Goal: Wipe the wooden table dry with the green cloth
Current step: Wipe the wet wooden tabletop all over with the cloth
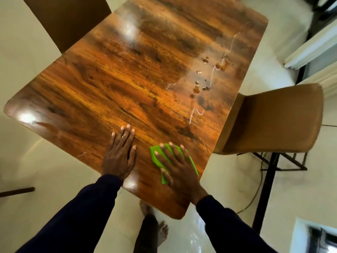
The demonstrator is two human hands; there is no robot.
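Soft and limp, the green cloth point(152, 157) should handle best under a flat palm: right hand point(179, 166) presses it, fingers spread, left hand point(119, 157) lies flat on the table point(127, 79)

The wooden table point(109, 84) has a glossy, streaky brown top with rounded corners. Near its near edge the left hand point(118, 157) lies flat on the bare wood, fingers straight. Just beside it a green cloth point(153, 149) lies on the top, with the right hand point(180, 172) spread flat over it. Farther off, toward the right edge, are scattered water drops point(200, 86) and a small puddle point(206, 104), well apart from the cloth
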